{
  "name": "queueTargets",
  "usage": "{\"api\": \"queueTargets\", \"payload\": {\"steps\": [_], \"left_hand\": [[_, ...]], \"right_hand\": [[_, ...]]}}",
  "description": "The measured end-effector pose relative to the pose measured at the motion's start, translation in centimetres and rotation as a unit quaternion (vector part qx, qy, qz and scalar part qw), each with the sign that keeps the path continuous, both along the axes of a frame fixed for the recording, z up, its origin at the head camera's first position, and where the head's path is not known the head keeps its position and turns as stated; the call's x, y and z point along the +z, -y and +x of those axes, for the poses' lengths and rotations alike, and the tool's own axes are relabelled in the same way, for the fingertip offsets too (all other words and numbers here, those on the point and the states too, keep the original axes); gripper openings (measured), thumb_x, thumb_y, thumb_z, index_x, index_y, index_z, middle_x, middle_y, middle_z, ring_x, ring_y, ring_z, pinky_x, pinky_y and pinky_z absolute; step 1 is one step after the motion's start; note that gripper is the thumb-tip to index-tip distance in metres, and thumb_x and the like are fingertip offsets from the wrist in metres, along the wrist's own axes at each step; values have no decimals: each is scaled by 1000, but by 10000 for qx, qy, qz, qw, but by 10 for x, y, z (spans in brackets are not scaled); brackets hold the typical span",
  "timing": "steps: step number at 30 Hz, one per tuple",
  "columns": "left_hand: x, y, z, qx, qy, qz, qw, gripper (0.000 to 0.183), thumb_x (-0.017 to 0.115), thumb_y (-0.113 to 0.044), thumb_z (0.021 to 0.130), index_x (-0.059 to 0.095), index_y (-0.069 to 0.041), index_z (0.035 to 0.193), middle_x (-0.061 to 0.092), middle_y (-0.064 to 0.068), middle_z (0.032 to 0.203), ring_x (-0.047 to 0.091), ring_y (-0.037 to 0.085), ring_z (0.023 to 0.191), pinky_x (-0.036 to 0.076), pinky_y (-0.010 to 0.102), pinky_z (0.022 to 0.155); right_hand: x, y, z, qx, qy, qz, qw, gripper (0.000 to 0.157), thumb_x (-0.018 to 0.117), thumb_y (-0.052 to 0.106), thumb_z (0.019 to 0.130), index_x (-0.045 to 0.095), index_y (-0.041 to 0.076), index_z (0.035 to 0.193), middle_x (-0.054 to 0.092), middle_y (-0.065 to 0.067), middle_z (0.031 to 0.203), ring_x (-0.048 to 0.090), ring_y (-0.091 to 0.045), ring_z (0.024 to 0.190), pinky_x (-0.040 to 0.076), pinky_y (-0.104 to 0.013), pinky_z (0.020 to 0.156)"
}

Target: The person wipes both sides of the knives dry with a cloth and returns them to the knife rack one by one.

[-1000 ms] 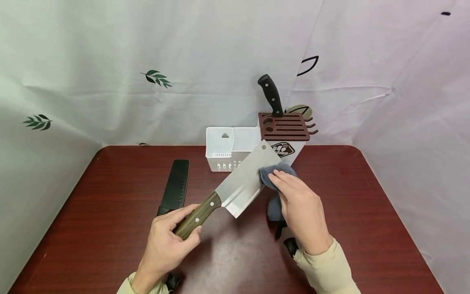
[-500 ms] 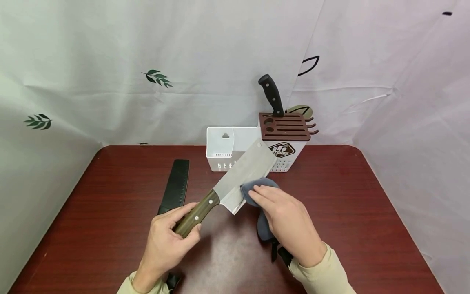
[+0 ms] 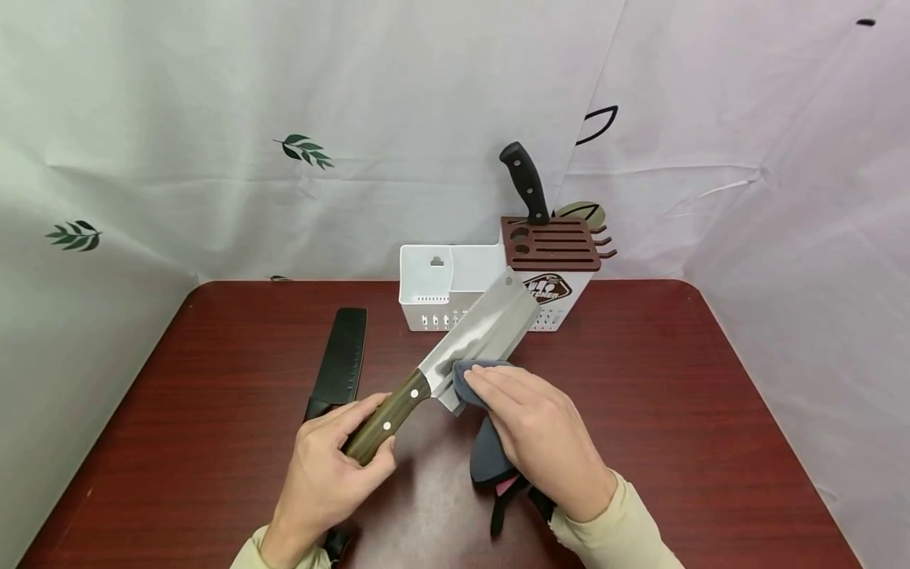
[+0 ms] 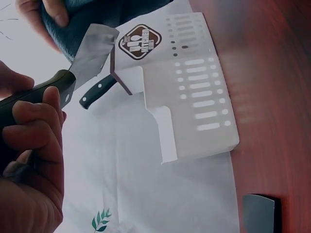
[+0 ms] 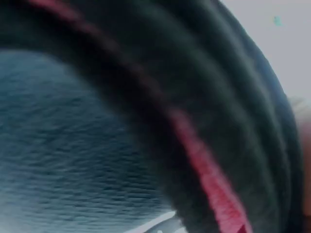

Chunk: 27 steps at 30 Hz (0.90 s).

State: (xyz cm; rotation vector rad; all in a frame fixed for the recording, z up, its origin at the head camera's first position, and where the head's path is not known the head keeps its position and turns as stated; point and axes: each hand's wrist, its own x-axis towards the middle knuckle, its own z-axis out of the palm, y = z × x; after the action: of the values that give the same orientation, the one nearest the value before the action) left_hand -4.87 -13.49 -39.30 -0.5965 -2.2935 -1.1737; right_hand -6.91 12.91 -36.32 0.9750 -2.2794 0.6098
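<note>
My left hand (image 3: 323, 466) grips the wooden handle of a cleaver (image 3: 490, 324), whose blade slants up and to the right above the table. My right hand (image 3: 543, 435) holds a grey-blue cloth (image 3: 490, 458) against the blade near its heel, and part of the cloth hangs below. The right thumb is hidden. In the left wrist view, the left hand (image 4: 36, 136) curls round the handle and the cloth (image 4: 92, 14) appears behind the blade (image 4: 95, 51). Close folds of the cloth (image 5: 73, 145), with a pink-red edge, fill most of the right wrist view.
Behind the blade stands a white knife holder (image 3: 426, 273) with a brown slotted top (image 3: 558, 245). A black-handled knife (image 3: 524, 182) sits in it. A long black flat piece, like a sheathed knife (image 3: 341, 356), lies left on the red-brown table (image 3: 192, 427).
My right hand has slid the cloth down and left along the blade, from near the tip towards the handle. The blade has tilted slightly; the left hand keeps its grip.
</note>
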Motion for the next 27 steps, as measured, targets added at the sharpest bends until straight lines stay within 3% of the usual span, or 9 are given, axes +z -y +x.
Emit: {"api": "queueTargets", "payload": {"steps": [3,10,16,27], "left_hand": [[1,-1,0,-93,-214,-21,9997,47,76,-3,67,74,-6,113,74,1,96,62,8,73,48,16,66],[2,-3,0,-383,-499,37,9980,49,75,-1,65,74,-5,114,74,1,96,63,9,74,49,17,66],[2,-2,-1,-565,-601,31,9966,49,75,0,65,74,-4,113,74,2,95,63,10,73,49,17,66],[1,0,-1,-659,-431,45,9969,50,76,0,65,74,-5,114,73,1,95,62,9,74,48,17,65]], "right_hand": [[-1,3,-1,25,-129,-435,9990,29,54,6,100,69,2,125,71,-8,118,67,-23,109,49,-35,99],[-3,6,-3,-258,-325,-1242,9914,34,65,-3,87,71,1,120,73,-8,110,68,-24,99,53,-34,90],[-3,2,-6,-640,-149,-1397,9880,36,72,-5,83,73,3,118,74,-6,107,68,-23,95,53,-33,87],[-3,-16,-20,-1317,-200,-1688,9766,34,69,-4,85,75,6,117,75,-6,106,67,-23,97,50,-33,89]]}}
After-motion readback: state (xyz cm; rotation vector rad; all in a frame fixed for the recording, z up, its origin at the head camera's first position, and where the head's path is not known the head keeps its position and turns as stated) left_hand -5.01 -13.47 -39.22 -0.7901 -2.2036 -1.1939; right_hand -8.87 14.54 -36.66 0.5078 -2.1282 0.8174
